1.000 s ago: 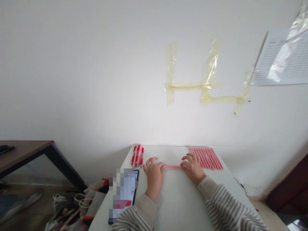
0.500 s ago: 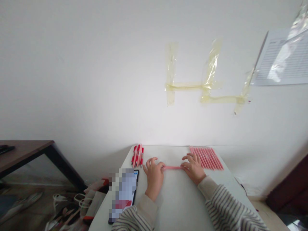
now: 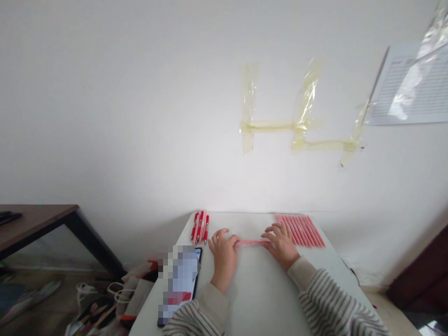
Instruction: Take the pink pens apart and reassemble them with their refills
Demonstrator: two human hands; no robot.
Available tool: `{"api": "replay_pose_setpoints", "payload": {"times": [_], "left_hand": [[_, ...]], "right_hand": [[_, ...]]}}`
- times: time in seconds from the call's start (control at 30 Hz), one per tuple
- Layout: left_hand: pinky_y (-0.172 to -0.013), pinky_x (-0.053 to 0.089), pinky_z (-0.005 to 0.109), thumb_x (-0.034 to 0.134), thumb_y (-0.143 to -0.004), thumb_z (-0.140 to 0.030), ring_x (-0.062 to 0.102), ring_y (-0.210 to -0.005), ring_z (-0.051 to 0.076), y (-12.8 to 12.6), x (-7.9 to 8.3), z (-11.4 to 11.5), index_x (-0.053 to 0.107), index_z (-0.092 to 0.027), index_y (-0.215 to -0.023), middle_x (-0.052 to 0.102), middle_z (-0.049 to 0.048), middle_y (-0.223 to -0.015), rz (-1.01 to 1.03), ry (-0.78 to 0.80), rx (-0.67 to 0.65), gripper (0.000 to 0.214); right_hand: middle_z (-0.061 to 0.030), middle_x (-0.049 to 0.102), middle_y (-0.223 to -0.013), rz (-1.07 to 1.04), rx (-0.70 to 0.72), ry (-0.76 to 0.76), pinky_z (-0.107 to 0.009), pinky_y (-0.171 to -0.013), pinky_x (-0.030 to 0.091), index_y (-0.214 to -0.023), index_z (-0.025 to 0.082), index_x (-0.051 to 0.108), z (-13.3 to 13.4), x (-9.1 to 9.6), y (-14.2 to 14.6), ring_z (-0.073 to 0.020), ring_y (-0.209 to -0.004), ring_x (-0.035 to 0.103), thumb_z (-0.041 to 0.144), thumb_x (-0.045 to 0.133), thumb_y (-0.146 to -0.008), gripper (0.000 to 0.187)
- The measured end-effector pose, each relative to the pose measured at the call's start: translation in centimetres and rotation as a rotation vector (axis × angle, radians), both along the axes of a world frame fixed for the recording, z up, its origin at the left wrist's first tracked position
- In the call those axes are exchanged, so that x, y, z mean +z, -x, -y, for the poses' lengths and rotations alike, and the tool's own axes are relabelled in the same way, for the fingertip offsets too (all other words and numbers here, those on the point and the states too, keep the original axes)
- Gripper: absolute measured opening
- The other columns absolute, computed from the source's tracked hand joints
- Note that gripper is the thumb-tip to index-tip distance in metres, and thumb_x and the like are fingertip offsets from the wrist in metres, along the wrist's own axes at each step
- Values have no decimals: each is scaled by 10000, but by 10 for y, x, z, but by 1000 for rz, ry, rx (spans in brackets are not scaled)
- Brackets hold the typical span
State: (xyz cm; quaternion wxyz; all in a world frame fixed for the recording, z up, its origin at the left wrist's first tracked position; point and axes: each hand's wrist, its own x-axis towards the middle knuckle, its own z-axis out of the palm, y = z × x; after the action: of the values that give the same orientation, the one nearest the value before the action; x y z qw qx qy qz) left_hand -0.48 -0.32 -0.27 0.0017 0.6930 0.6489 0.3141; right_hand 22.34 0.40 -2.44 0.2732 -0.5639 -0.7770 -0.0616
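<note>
A pink pen (image 3: 252,242) lies crosswise between my two hands over the white table (image 3: 259,289). My left hand (image 3: 223,254) pinches its left end with curled fingers. My right hand (image 3: 282,243) pinches its right end, the other fingers raised and bent. Several red and pink pens (image 3: 200,227) lie in a bunch at the table's far left corner, just beyond my left hand. A row of several pink pen barrels (image 3: 301,229) lies side by side at the far right, next to my right hand.
A phone (image 3: 179,282) lies on the table's left edge by my left sleeve. Bags and cords (image 3: 115,298) sit on the floor to the left, beside a dark wooden table (image 3: 38,221). Tape strips (image 3: 280,126) and a paper sheet (image 3: 409,86) hang on the white wall.
Almost nothing differs; both hands stay on the ends of the pink pen, with only a slight shift of the right fingers.
</note>
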Motion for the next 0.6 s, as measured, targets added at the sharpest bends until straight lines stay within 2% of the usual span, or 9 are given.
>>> {"api": "replay_pose_setpoints", "payload": {"times": [0.13, 0.3, 0.43, 0.6], "left_hand": [[-1075, 305, 560, 663, -820, -263, 434, -1203, 291, 0, 2, 1, 770, -327, -845, 575, 44, -1238, 9, 0, -5, 127], [-1080, 292, 568, 651, -825, -268, 428, -1210, 293, 0, 1, 1, 770, -317, -840, 574, 46, -1238, 9, 5, 3, 130], [-1069, 308, 554, 630, -838, -267, 435, -1201, 291, 0, -1, 0, 768, -319, -841, 579, 48, -1230, 6, -17, 6, 147], [-1064, 315, 556, 614, -848, -279, 434, -1201, 298, 0, 1, -1, 766, -319, -858, 573, 48, -1228, 16, -12, 4, 157]], "right_hand": [[-24, 653, -1194, 20, -1, 14, -594, -1145, 275, -974, 380, 759, -1, -3, 1, -285, -1279, 439, 367, 579, -945, 183], [-21, 663, -1179, 6, 8, 24, -598, -1169, 244, -940, 332, 739, -2, -4, 1, -281, -1282, 444, 303, 617, -913, 128], [-26, 671, -1167, -25, -4, 25, -574, -1160, 269, -943, 291, 705, -1, 0, 0, -274, -1279, 453, 225, 617, -880, 127], [-21, 677, -1159, -51, -35, 15, -574, -1157, 262, -926, 283, 689, 0, 3, -1, -277, -1277, 460, 211, 607, -877, 120]]}}
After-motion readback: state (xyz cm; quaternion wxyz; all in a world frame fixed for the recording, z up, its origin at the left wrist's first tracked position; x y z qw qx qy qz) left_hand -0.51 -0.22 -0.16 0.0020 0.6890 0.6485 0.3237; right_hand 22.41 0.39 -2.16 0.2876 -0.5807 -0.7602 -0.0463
